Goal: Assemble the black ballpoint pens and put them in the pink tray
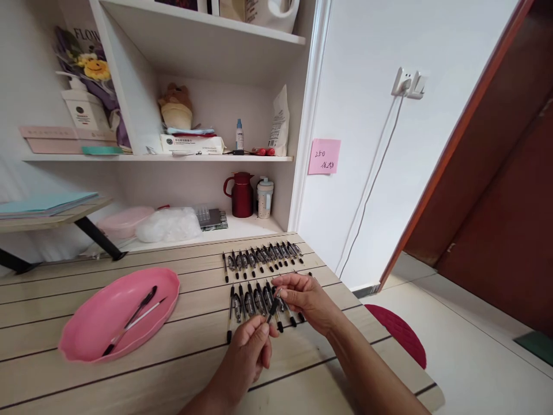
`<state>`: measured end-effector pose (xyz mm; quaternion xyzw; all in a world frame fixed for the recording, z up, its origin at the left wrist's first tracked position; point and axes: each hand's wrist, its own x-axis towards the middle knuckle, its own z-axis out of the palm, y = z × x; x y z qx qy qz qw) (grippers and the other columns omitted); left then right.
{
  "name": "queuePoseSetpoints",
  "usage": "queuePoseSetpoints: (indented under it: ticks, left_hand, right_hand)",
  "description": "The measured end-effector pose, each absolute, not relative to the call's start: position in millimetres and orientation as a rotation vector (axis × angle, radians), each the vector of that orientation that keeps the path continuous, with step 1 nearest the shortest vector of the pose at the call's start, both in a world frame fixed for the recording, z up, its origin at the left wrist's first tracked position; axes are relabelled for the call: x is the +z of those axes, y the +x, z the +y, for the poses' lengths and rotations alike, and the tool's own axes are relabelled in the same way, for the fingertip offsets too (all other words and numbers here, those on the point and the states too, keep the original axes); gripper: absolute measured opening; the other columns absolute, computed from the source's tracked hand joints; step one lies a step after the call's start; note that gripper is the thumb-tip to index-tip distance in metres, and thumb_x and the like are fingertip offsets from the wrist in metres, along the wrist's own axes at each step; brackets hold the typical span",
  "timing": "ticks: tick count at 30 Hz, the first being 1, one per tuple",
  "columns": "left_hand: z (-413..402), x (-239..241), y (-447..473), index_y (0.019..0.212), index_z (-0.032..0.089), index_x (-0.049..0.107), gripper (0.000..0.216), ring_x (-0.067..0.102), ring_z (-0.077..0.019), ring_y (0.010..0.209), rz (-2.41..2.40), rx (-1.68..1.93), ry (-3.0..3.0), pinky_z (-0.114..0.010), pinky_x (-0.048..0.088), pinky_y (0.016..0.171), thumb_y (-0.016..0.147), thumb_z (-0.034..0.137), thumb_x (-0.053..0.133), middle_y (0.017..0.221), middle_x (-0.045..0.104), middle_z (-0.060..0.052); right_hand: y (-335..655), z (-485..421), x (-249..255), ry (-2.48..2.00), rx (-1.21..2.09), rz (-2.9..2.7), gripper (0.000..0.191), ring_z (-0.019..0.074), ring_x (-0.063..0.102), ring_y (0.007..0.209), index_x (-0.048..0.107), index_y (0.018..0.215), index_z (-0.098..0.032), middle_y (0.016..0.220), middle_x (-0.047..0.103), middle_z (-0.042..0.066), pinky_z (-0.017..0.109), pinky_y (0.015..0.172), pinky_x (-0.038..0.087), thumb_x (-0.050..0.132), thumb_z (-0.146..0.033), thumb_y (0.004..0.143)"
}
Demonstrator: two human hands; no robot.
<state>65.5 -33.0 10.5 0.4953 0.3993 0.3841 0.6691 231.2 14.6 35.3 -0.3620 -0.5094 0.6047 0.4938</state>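
My left hand (pixel 254 347) is closed around the lower end of a black pen (pixel 273 309), held just above the table. My right hand (pixel 306 301) pinches the pen's upper end, where a small shiny piece shows between thumb and forefinger; its exact kind is too small to tell. Behind and under both hands lies a near row of black pens with clear caps (pixel 248 302), partly hidden by the right hand. Farther back is a second row of similar pens and caps (pixel 261 257), laid side by side. A pink scalloped tray (pixel 166 282) sits to the left, holding a dark pen piece (pixel 147 298) and a thin pale refill (pixel 140 317).
Shelves rise behind the wooden table (pixel 194 369), with a red jug (pixel 242 196), a pale cup (pixel 265 197) and a plastic bag (pixel 169 225). A small raised stand (pixel 93 208) is at left. A red stool (pixel 400 331) stands beyond the table's right edge.
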Motion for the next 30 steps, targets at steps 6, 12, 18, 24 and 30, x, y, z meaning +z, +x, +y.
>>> queuePoseSetpoints:
  ticks: [6,12,18,24,30]
  left_hand:
    - [-35.0,11.5,66.3,0.08,0.017,0.049,0.027,0.018,-0.0025,0.033,0.909,0.861,1.18,-0.017,0.01,0.034,0.079,0.044,0.044,0.046,0.041,0.008]
    - [-36.3,14.7,67.0,0.081,0.017,0.048,0.025,0.017,-0.0026,0.033,0.89,0.854,1.203,-0.018,0.01,0.035,0.081,0.041,0.041,0.046,0.04,0.008]
    - [-35.8,12.0,67.0,0.082,0.016,0.049,0.027,0.019,-0.0027,0.032,0.879,0.86,1.206,-0.019,0.01,0.036,0.079,0.043,0.045,0.045,0.041,0.008]
    - [-37.5,13.5,67.0,0.08,0.017,0.047,0.028,0.016,-0.002,0.031,0.852,0.865,1.176,-0.019,0.008,0.036,0.078,0.045,0.044,0.045,0.041,0.009]
    - [-35.1,8.6,66.7,0.081,0.017,0.047,0.026,0.017,-0.0021,0.03,0.855,0.85,1.219,-0.019,0.01,0.036,0.081,0.043,0.04,0.044,0.041,0.009]
  right_hand:
    - [229.7,12.8,28.5,-0.833,1.525,-1.249,0.023,0.0036,0.032,0.044,0.061,0.068,-0.016,0.054,0.048,-0.005,0.019,0.043,0.022,0.073,-0.033,0.06]
    - [229.5,8.3,33.7,-0.748,1.527,-1.26,0.029,0.0056,0.04,0.049,0.061,0.08,-0.018,0.069,0.055,-0.001,0.02,0.046,0.026,0.068,-0.042,0.064]
    - [228.5,9.5,31.0,-0.743,1.488,-1.184,0.024,0.0042,0.03,0.044,0.058,0.067,-0.016,0.053,0.044,-0.005,0.019,0.043,0.021,0.073,-0.033,0.06]
    - [225.2,7.4,28.9,-0.707,1.607,-1.218,0.028,0.0048,0.038,0.049,0.059,0.082,-0.017,0.073,0.055,0.0,0.019,0.045,0.025,0.07,-0.035,0.063]
    - [221.4,6.5,26.3,-0.644,1.59,-1.198,0.023,0.0054,0.04,0.052,0.058,0.076,-0.017,0.078,0.058,0.001,0.019,0.046,0.026,0.072,-0.03,0.063]
